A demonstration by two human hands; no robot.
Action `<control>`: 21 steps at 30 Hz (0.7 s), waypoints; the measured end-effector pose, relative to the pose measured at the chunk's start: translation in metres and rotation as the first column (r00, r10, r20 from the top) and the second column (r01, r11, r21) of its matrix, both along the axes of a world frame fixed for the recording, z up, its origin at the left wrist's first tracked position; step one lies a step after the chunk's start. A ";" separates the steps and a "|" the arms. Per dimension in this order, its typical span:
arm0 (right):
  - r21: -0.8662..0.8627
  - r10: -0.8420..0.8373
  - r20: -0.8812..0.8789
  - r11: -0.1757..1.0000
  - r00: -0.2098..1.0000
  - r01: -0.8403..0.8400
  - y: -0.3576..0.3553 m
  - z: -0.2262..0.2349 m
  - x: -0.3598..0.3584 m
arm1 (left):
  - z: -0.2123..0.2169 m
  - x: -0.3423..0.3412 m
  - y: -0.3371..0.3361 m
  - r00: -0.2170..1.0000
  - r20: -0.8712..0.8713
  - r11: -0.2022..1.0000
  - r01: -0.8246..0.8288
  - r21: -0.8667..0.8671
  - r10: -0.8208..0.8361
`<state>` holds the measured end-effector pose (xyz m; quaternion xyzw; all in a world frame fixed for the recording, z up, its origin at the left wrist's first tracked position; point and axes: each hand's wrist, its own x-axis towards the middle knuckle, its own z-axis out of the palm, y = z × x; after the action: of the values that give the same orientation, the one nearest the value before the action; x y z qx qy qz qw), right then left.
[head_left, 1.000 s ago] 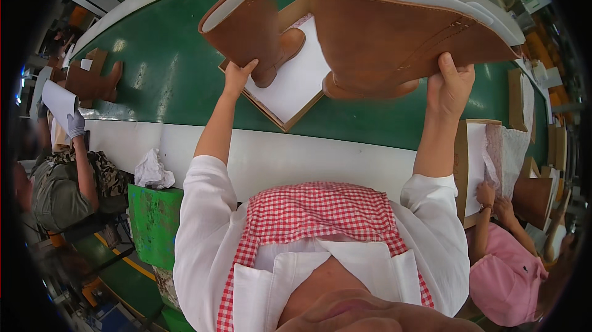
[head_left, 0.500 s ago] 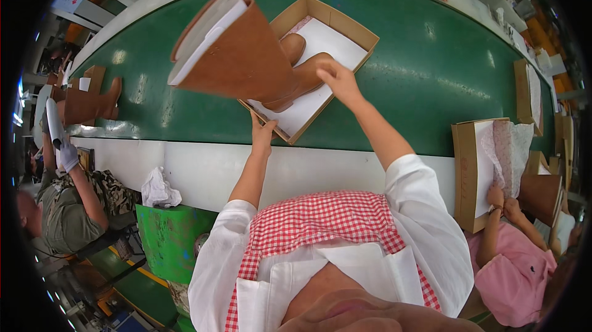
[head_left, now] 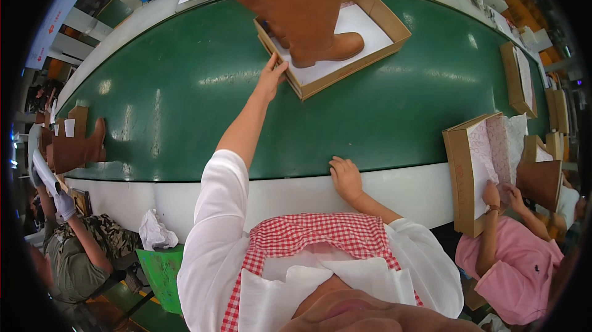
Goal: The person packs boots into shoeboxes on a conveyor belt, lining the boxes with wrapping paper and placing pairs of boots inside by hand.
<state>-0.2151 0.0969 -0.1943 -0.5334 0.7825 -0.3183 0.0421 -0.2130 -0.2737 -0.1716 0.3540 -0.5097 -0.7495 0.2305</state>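
Green belting covers the long curved worktop [head_left: 185,104], and on it the open cardboard box [head_left: 370,42] now carries both tall tan boots [head_left: 302,5], which half a second ago were still being lowered in at a slant. They stand upright on the white paper lining, so the loading looks done. The left hand [head_left: 271,76] has come off the boots and reaches out, fingers closed lightly on the box's near corner. The right hand [head_left: 345,178] has dropped back to the worktop's white edge, resting there relaxed, half curled and holding nothing.
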 end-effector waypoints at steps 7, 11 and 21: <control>-0.021 -0.052 -0.014 0.998 0.999 0.052 0.001 -0.006 -0.003 | 0.025 -0.100 -0.003 0.975 -0.073 0.968 0.195 -0.156 -0.208; -0.024 -0.071 -0.027 0.997 0.997 0.070 -0.005 -0.007 -0.003 | -0.009 -0.054 0.042 0.976 0.003 0.937 0.212 -0.276 -0.220; -0.028 -0.059 -0.058 0.998 0.997 0.058 -0.004 -0.013 -0.006 | -0.018 0.201 0.133 0.800 0.468 0.527 0.231 -0.818 0.376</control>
<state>-0.2214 0.0925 -0.2070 -0.5200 0.7944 -0.3138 0.0025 -0.0122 -0.1411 -0.1900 0.4345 -0.8353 -0.2431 0.2330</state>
